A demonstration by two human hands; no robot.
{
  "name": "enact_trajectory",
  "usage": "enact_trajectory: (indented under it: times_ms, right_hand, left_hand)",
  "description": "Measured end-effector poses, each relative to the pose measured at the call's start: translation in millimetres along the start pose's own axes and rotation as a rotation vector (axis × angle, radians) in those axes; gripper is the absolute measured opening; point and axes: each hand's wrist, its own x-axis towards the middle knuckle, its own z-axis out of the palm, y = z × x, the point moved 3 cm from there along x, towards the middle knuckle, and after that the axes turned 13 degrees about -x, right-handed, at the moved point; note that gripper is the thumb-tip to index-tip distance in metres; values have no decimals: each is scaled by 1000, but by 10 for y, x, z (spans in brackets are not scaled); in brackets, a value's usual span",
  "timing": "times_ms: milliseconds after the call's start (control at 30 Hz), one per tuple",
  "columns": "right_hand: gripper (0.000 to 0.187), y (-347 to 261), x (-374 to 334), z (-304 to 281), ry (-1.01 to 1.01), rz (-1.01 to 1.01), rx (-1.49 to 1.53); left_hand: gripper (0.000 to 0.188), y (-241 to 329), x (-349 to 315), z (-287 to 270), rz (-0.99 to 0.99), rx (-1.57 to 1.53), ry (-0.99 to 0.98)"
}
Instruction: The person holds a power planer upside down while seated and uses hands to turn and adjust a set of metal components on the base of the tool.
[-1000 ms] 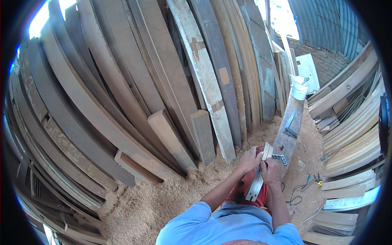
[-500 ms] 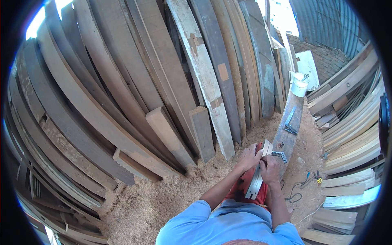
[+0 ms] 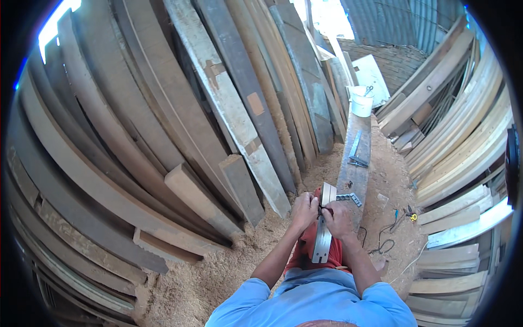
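Note:
An electric hand planer (image 3: 322, 242) rests between my legs with its long silver sole facing up. A slot shows at the sole's near end, and a bit of red body at the far left edge. My left hand (image 3: 305, 210) is at the left side of the sole's middle, with its fingers pinched together. Across from it, my right hand (image 3: 338, 220) lies over the sole's right side with curled fingers. A small dark thing shows between the two hands, too small to name. The fingers hide the middle of the sole.
Ahead stretches a narrow plank (image 3: 348, 171) bearing a white bucket (image 3: 362, 102) with scissors, a metal square (image 3: 356, 148) and a dark strip with round pieces (image 3: 350, 198). Boards (image 3: 212, 82) lean at left; more timber (image 3: 457, 210) lies right. Wood shavings (image 3: 201, 289) cover the floor; a cable (image 3: 388, 240) lies right.
My left hand has come off the far part of the sole to its left side. The planer stands more upright in the picture, and the whole view has shifted.

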Motion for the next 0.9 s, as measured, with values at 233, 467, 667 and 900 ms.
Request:
enact_trajectory:
  times_ms: [233,467,667,900]
  right_hand:
    - [16,65,-8,21,-48,71,-59]
    - [18,34,5,-25,-73,76,-64]
    - [16,-17,-19,-38,8,-1,33]
    - [19,-47,8,-101,40,-71,33]
  left_hand:
    - [34,29,3,22,25,-58,50]
    - [33,-28,-1,23,16,-87,49]
    - [33,-113,9,23,22,-76,42]
    - [34,-63,-4,25,43,-47,49]
